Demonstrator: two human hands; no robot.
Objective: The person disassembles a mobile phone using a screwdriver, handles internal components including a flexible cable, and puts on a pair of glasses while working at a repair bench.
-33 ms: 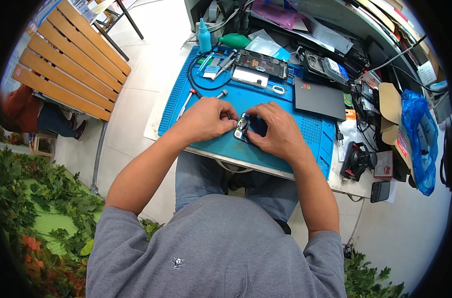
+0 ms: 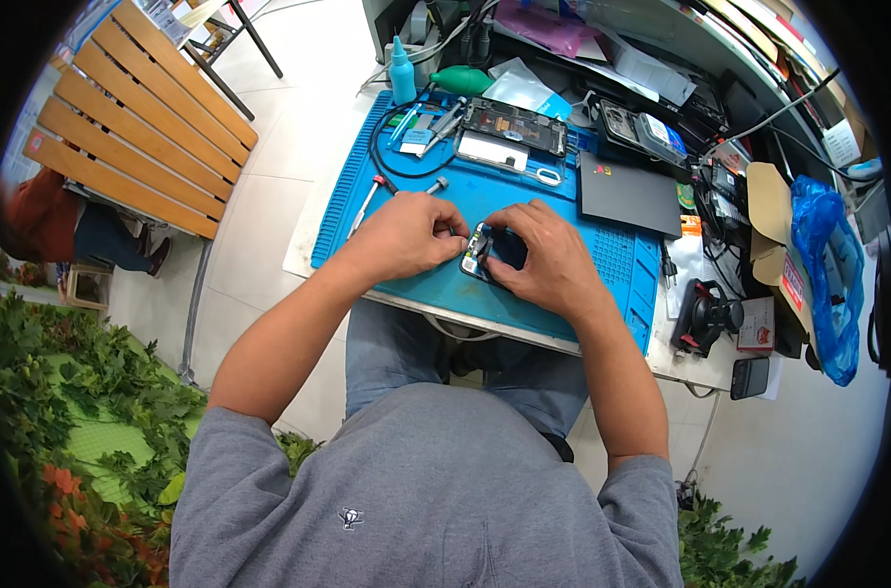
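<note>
On the near part of the blue work mat (image 2: pixel 406 274), my right hand (image 2: pixel 553 260) grips a small dark phone part (image 2: pixel 472 257) between thumb and fingers. Its left end shows tiny pale and yellow components; my palm and fingers cover the rest. My left hand (image 2: pixel 406 235) is closed in a pinch at the left edge of this part, and whatever the fingertips hold is too small to make out. Left of that hand lies a red-capped screwdriver (image 2: pixel 367 204). Farther back, an opened phone (image 2: pixel 514 127) shows its inside, just behind a white phone-shaped piece (image 2: pixel 492 152).
A black flat box (image 2: pixel 629 194) lies on the mat's right side. Behind the mat stand a light-blue dropper bottle (image 2: pixel 402 76) and a green air blower (image 2: pixel 462 79). Cables, a cardboard box (image 2: pixel 773 230) and a blue plastic bag (image 2: pixel 825 265) crowd the right. A slatted wooden bench (image 2: pixel 151 108) stands left.
</note>
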